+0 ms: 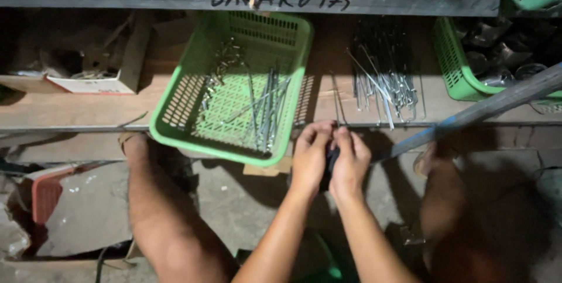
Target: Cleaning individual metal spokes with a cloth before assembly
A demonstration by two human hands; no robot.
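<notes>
My left hand (309, 155) and my right hand (350, 163) are pressed together just below the front edge of a wooden shelf (88, 113). Both sets of fingers pinch a small dark object (332, 159) held between them; its shape is mostly hidden. A thin metal rod (337, 98) rises from my fingertips onto the shelf. To the left, a green plastic basket (175, 122) hangs over the shelf edge and holds several thin metal rods. My bare knees are at the lower left and right.
A loose pile of metal rods (383, 81) lies on the shelf behind my hands. A second green basket (453, 63) with dark metal parts stands at the right. A long grey-blue bar (486, 107) slants across the right. A cardboard box (88, 84) sits at the left.
</notes>
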